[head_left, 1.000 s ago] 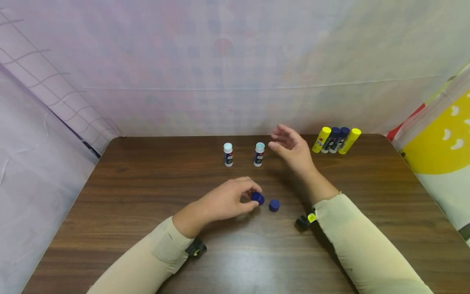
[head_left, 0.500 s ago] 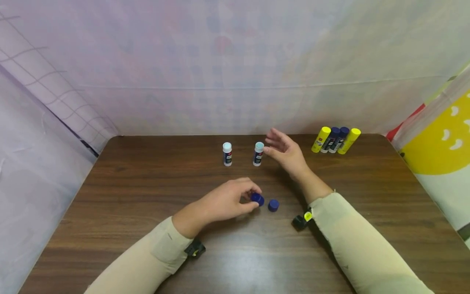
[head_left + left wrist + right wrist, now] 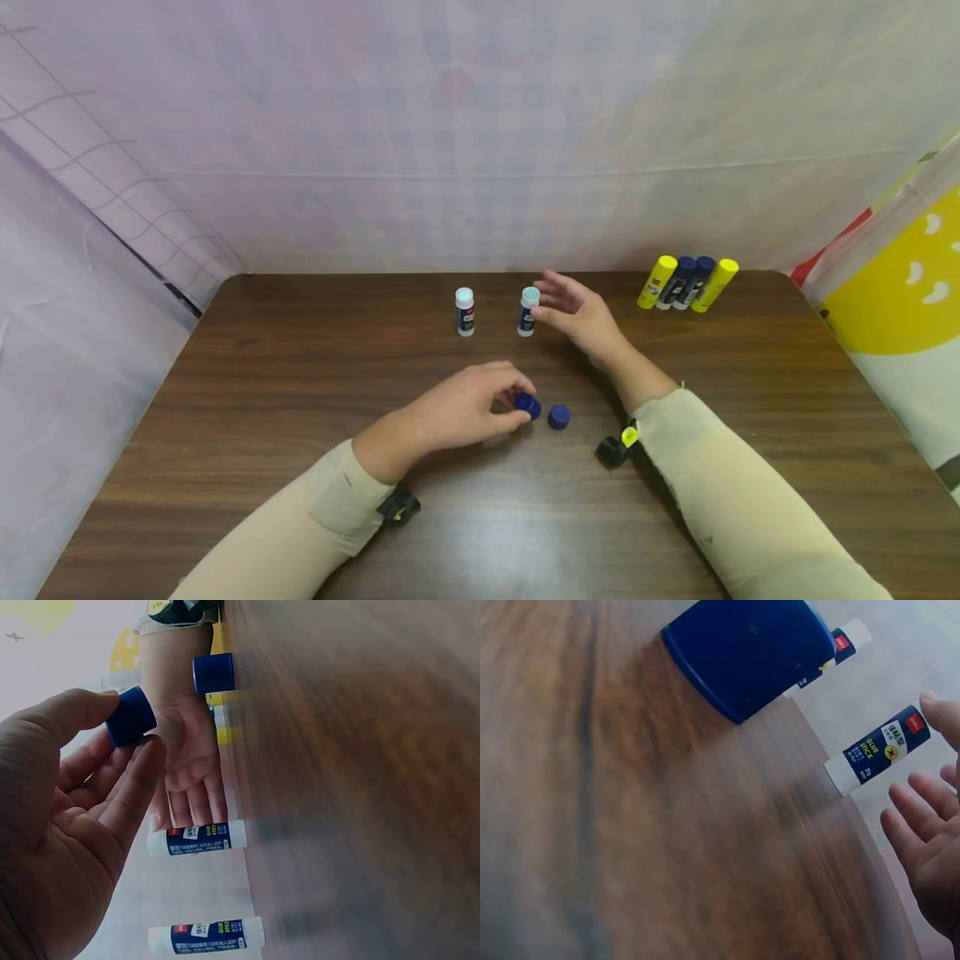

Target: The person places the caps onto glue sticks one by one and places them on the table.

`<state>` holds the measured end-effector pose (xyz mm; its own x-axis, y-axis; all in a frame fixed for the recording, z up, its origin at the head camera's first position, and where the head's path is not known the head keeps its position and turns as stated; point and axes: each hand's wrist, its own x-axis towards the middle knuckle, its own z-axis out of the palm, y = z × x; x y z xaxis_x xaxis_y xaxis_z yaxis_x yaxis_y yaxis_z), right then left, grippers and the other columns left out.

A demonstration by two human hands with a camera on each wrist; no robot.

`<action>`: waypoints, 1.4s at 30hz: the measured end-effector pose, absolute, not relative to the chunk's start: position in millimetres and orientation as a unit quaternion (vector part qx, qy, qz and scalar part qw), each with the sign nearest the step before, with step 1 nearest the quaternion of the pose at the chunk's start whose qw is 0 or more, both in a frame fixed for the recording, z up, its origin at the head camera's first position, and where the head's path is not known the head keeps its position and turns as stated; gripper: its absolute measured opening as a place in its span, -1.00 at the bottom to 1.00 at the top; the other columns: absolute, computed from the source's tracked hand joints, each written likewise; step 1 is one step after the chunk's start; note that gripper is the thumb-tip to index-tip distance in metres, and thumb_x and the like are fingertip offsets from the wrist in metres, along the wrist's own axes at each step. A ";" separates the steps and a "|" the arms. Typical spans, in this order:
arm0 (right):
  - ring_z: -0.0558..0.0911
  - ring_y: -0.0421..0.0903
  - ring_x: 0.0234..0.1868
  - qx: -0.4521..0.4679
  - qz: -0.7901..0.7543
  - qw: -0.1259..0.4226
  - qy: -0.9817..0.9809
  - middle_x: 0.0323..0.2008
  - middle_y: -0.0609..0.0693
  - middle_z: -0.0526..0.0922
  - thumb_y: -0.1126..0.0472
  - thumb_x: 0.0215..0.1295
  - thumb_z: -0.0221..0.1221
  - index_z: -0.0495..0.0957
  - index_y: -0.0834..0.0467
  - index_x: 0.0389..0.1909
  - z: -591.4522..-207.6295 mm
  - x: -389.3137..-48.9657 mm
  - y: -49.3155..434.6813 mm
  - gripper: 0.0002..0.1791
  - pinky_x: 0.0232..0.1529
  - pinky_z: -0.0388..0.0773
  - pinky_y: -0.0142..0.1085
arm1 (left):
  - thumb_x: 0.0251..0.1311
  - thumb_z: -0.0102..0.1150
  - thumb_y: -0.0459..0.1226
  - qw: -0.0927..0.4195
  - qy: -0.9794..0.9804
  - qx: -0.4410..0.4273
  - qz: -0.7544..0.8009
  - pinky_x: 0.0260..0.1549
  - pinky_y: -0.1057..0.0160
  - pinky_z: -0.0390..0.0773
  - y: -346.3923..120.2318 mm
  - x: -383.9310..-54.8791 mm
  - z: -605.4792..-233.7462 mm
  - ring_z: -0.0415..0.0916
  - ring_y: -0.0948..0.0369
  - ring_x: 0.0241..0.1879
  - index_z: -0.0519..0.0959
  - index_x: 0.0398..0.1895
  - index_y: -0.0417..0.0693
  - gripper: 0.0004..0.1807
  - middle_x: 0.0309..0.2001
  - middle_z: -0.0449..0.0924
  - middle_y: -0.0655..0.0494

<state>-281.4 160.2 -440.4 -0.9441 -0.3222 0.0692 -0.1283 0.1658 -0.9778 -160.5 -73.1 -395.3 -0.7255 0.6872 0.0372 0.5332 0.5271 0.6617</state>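
Note:
My left hand (image 3: 468, 407) pinches a blue cap (image 3: 131, 716) between thumb and fingers, just above the table. A second blue cap (image 3: 558, 417) stands on the table to its right. Two uncapped glue sticks (image 3: 465, 313) stand upright further back, white-topped with dark blue labels. Around the right-hand glue stick (image 3: 881, 752) my right hand (image 3: 585, 323) reaches from the right, thumb in front and fingers behind. The thumb lies at the stick's upper part in the right wrist view; whether it touches, I cannot tell. The fingers are spread and not wrapped around it.
At the back right stand several capped glue sticks side by side, with a yellow one (image 3: 657, 283) and a dark blue-capped one (image 3: 677, 283) among them. A pale cloth (image 3: 420, 167) hangs behind the brown table (image 3: 300, 367).
My right hand has moved left and slightly down to the right-hand glue stick, from a spot beside it. My left hand has stayed in place with the cap.

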 end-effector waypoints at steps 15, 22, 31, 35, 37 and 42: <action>0.69 -0.26 0.03 -0.154 -0.612 0.077 0.772 0.21 0.33 0.63 0.29 0.38 0.34 0.51 0.30 0.33 -447.0 -281.1 156.8 -0.47 0.05 0.67 -0.47 | 0.36 0.37 -0.20 0.114 0.865 0.356 0.335 -0.01 0.45 0.66 -71.9 -159.9 -397.4 0.68 0.28 -0.05 0.64 0.10 -0.09 -0.69 -0.01 0.67 0.12; 0.69 -0.25 0.01 -0.152 -0.610 0.081 0.774 0.19 0.33 0.64 0.32 0.38 0.34 0.53 0.31 0.29 -451.1 -283.4 157.1 -0.51 0.01 0.68 -0.47 | 0.36 0.38 -0.20 0.114 0.866 0.353 0.335 -0.02 0.47 0.65 -71.1 -160.2 -398.7 0.67 0.30 -0.06 0.65 0.10 -0.08 -0.69 -0.02 0.67 0.14; 0.71 -0.26 -0.05 -0.156 -0.601 0.072 0.780 0.09 0.29 0.70 0.29 0.35 0.38 0.58 0.33 0.21 -453.7 -284.1 154.8 -0.55 -0.05 0.70 -0.45 | 0.38 0.36 -0.15 0.118 0.871 0.348 0.326 -0.01 0.46 0.65 -70.9 -160.0 -398.8 0.66 0.32 -0.06 0.65 0.10 -0.04 -0.69 -0.04 0.66 0.18; 0.71 -0.26 -0.07 -0.154 -0.599 0.079 0.782 0.09 0.32 0.69 0.28 0.34 0.38 0.59 0.33 0.18 -452.1 -283.4 154.3 -0.57 -0.07 0.70 -0.45 | 0.38 0.35 -0.15 0.120 0.873 0.346 0.323 -0.01 0.45 0.65 -70.7 -160.1 -398.4 0.65 0.33 -0.06 0.65 0.11 -0.04 -0.68 -0.04 0.66 0.19; 0.71 -0.25 -0.08 -0.152 -0.598 0.081 0.782 0.09 0.33 0.69 0.27 0.35 0.38 0.60 0.33 0.18 -451.4 -282.7 154.0 -0.57 -0.08 0.70 -0.45 | 0.39 0.35 -0.14 0.122 0.873 0.345 0.322 -0.01 0.45 0.65 -70.7 -160.0 -398.2 0.65 0.33 -0.05 0.65 0.11 -0.03 -0.69 -0.03 0.66 0.19; 0.71 -0.26 -0.10 -0.155 -0.594 0.076 0.786 0.04 0.25 0.72 0.25 0.36 0.37 0.61 0.32 0.16 -452.8 -282.5 153.6 -0.59 -0.10 0.69 -0.45 | 0.39 0.34 -0.14 0.124 0.874 0.343 0.321 0.00 0.44 0.65 -70.7 -160.1 -398.4 0.65 0.33 -0.04 0.65 0.12 -0.03 -0.68 -0.02 0.66 0.18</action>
<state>-282.5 153.6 -452.8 -0.9407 -0.3329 0.0645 -0.1530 0.2469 -0.9569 -160.1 -70.7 -398.4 -0.7342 0.6790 0.0027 0.5197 0.5594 0.6457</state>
